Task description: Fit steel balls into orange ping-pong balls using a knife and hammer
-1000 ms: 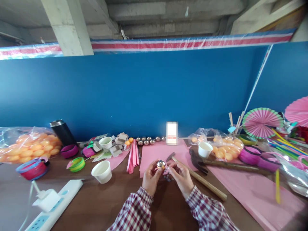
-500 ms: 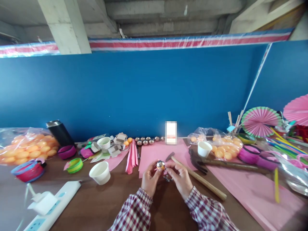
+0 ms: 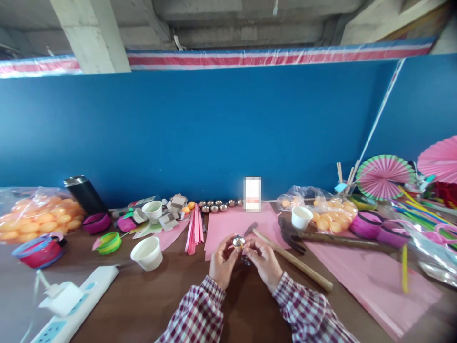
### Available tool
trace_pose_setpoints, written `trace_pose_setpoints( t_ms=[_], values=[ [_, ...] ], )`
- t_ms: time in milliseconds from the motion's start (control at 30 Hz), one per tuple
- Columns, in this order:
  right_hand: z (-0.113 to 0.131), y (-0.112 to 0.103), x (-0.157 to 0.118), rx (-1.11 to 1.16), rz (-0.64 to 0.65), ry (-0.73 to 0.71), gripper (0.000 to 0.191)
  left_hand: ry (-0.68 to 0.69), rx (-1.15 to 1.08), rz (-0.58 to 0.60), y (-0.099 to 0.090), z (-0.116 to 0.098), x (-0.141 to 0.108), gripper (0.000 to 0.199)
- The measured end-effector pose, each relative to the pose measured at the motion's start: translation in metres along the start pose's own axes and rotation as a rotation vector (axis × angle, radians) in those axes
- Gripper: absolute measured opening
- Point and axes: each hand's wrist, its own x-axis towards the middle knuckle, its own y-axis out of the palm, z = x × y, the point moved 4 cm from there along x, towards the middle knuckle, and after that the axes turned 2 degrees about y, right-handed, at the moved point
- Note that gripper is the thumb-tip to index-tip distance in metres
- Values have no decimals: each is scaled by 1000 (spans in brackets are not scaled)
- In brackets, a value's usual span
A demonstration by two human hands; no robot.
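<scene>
A shiny silver ball (image 3: 238,241) with a bit of orange at its lower edge is held between my two hands. The fingers of my left hand (image 3: 222,263) are closed on its left side. My right hand (image 3: 264,261) pinches at its right side, its fingertips touching the ball. Small shiny pieces (image 3: 246,260) show just below the fingers, partly hidden. Behind my hands lies a pink sheet (image 3: 228,226), and a hammer (image 3: 300,263) with a wooden handle rests to the right of my right hand.
Several silver balls (image 3: 214,208) line the back edge. White cups (image 3: 146,254) stand left and right. A power strip (image 3: 85,297) lies front left, bags of orange balls (image 3: 43,219) at both sides. A second hammer's handle (image 3: 350,243) and pink paper (image 3: 374,286) are at right.
My right fingertips have moved in closer against the silver ball. The dangling shiny pieces below have shifted slightly and show less. The whole view has shifted a little.
</scene>
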Motion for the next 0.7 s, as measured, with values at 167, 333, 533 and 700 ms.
trace_pose_setpoints(
  t_ms=[167,333,533,700],
  values=[
    [-1,2,1,20,69,-3,19,16,-12,-1,0,0,0,41],
    [-5,1,0,5,73,10,20,22,6,-12,-1,0,0,40],
    [-7,2,0,64,72,41,18,14,8,-13,0,-1,0,41],
    [-6,2,0,53,72,36,19,19,19,-23,0,-3,0,40]
  ],
)
